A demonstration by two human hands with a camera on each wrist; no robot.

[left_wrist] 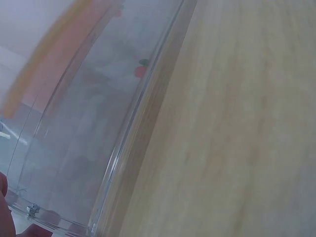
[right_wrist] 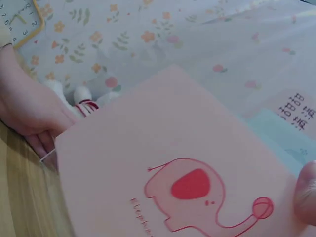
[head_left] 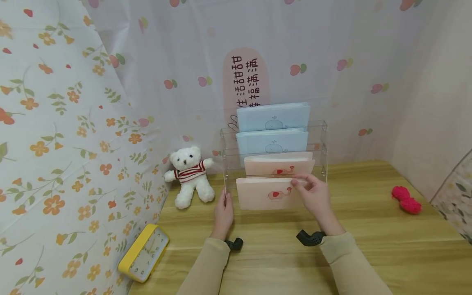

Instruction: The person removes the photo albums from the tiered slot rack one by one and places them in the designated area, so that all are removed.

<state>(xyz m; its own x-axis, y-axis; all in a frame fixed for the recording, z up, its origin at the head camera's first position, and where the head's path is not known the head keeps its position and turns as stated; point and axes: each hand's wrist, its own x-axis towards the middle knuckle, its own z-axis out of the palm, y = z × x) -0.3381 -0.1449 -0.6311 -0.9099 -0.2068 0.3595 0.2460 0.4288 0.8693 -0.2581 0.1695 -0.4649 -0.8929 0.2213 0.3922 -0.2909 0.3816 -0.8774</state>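
Note:
A clear plastic rack (head_left: 327, 139) with stepped slots stands on the table. My left hand (head_left: 223, 213) grips its lower left side, and the rack's clear panel (left_wrist: 89, 148) fills much of the left wrist view. In my right hand (head_left: 315, 196), thumb and fingers pinch the top right corner of a pink elephant notebook (head_left: 254, 194) at the rack's front. Its printed cover (right_wrist: 118, 143) tilts across the right wrist view. Behind it, another pink elephant notebook (head_left: 258, 165) and two blue whale notebooks, the nearer (head_left: 254, 141) and the farther (head_left: 254, 116), stand in the rack.
A white teddy bear (head_left: 193, 184) in a striped sweater sits left of the rack. Nearer on the left lies a yellow clock (head_left: 144, 252). Red yarn (head_left: 405, 200) lies at the right. Patterned cloth (head_left: 177, 49) hangs behind the table.

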